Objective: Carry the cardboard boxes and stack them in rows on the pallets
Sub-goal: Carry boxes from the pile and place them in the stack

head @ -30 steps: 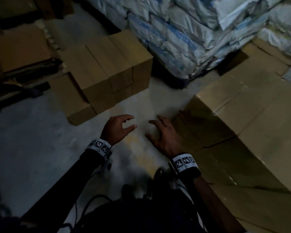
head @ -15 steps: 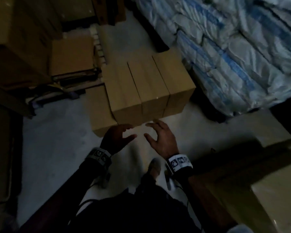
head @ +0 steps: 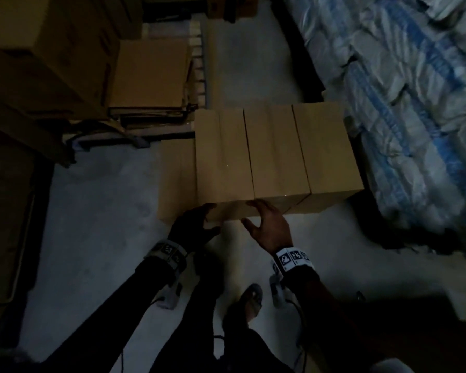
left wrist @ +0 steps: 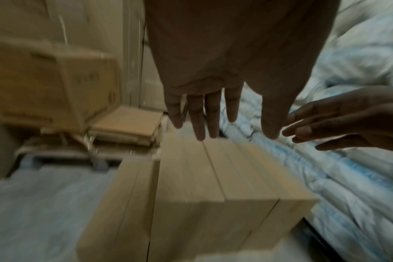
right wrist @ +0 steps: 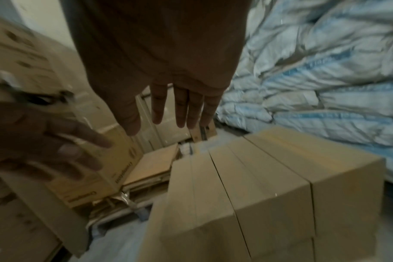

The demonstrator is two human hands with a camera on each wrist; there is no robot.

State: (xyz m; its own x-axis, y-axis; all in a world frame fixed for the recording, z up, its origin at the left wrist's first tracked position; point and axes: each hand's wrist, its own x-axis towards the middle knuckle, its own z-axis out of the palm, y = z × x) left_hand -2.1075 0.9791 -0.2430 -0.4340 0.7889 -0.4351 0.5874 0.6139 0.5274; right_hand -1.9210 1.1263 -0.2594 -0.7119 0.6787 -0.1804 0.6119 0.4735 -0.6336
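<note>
Your fingers (left wrist: 200,120) are spread and straight, grasping nothing: your left hand (head: 193,228) and right hand (head: 269,230) hover at the near end of the leftmost cardboard box (head: 222,154). Three such boxes (head: 277,152) sit side by side, long axes running near to far, atop others, with a lower box (head: 176,181) just left. They stand on the grey concrete floor (head: 97,224); piled white-and-blue sacks (head: 414,103) rise right, big cartons (head: 46,57) left.

Black sleeves (head: 135,294), white marker-printed wristbands (head: 293,258) trailing cables, dark trousers, a sandal (head: 250,300)
</note>
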